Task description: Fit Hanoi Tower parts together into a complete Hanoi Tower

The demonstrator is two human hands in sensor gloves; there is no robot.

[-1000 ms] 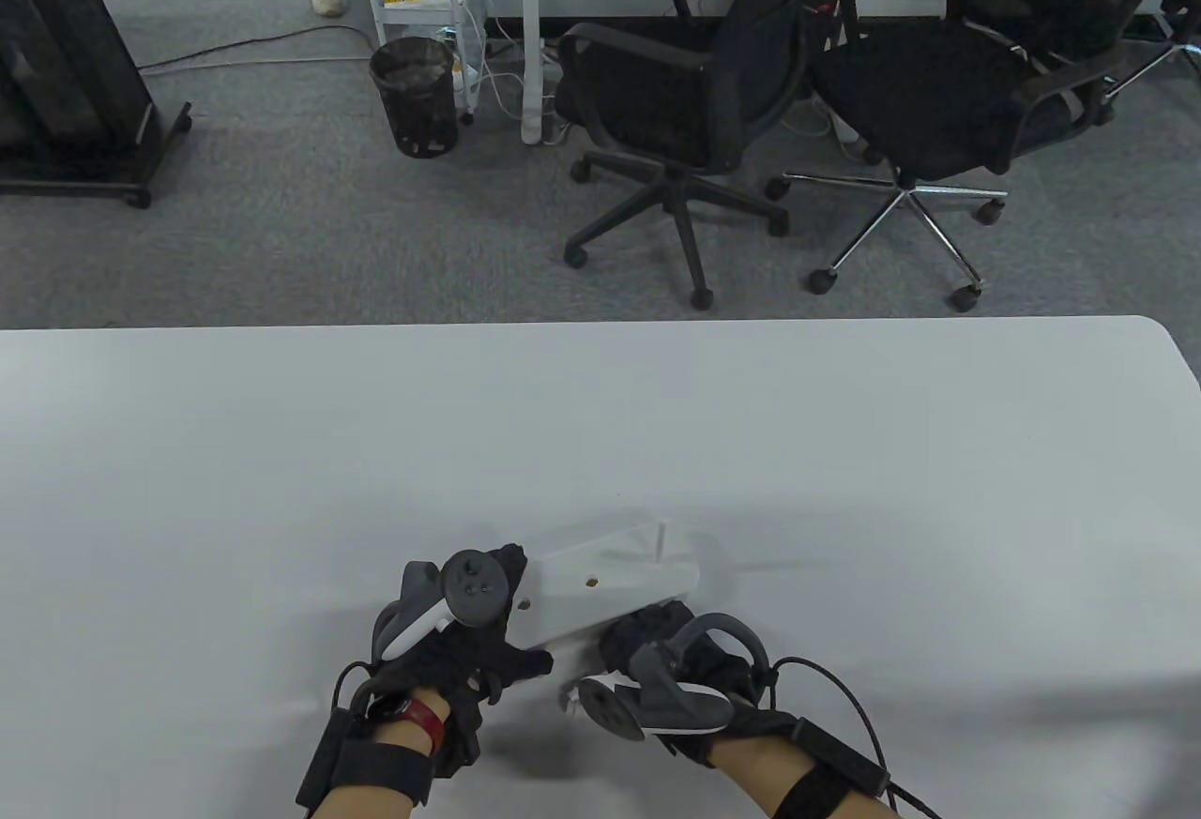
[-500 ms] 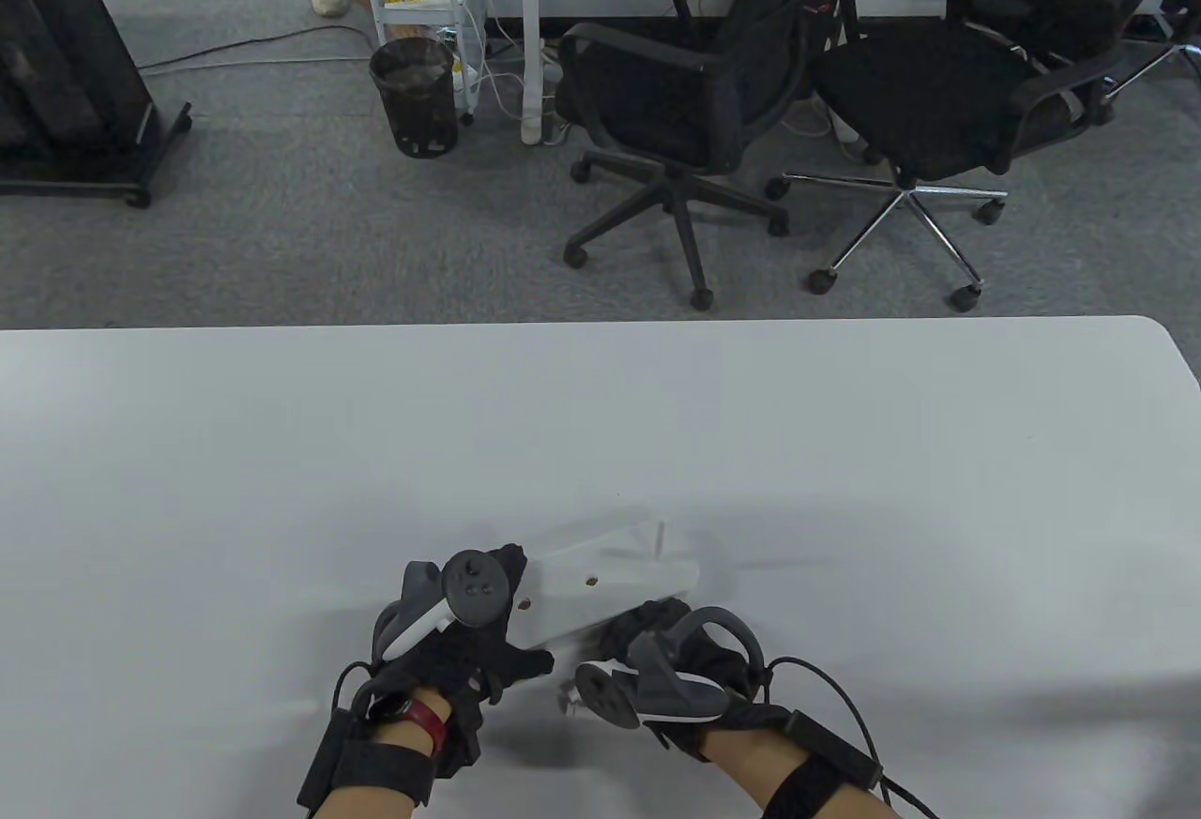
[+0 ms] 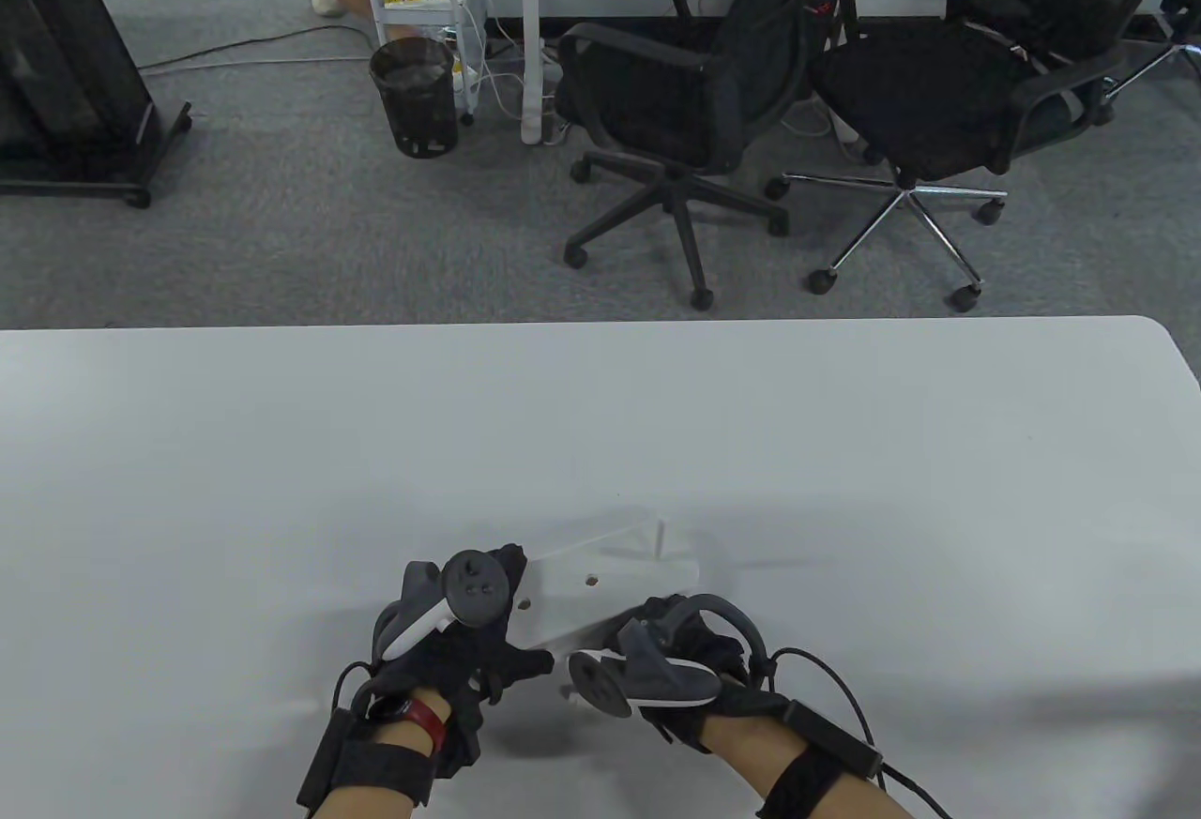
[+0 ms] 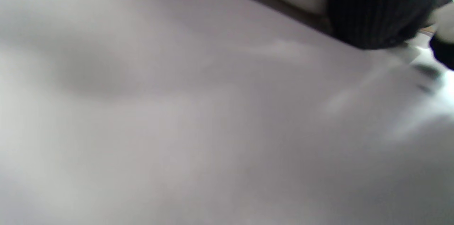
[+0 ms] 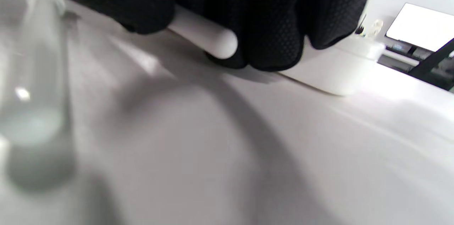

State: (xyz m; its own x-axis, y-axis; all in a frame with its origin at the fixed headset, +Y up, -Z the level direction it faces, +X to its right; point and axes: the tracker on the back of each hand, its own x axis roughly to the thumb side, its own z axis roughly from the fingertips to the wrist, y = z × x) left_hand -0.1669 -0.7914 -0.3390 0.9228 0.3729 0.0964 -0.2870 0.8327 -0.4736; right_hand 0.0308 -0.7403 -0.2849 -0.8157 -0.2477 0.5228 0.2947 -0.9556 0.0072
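A white Hanoi Tower base board (image 3: 610, 589) lies on the table near the front edge, with small peg holes in its top and one thin white peg (image 3: 661, 540) standing at its far right end. My left hand (image 3: 469, 631) grips the board's left end. My right hand (image 3: 671, 645) sits at the board's near edge and holds a white peg (image 5: 204, 37) in its curled fingers (image 5: 269, 23), low over the table beside the board's corner (image 5: 337, 72). The left wrist view shows only blurred table and a dark fingertip (image 4: 369, 12).
The white table (image 3: 844, 444) stretches wide to the left, right and far side. A blurred transparent object (image 5: 32, 86) is close to the right wrist camera. Office chairs (image 3: 694, 106) and a bin (image 3: 415, 97) stand on the floor beyond the far edge.
My right hand has shifted a little to the left and toward the board's near edge. The left hand and the board have stayed still.
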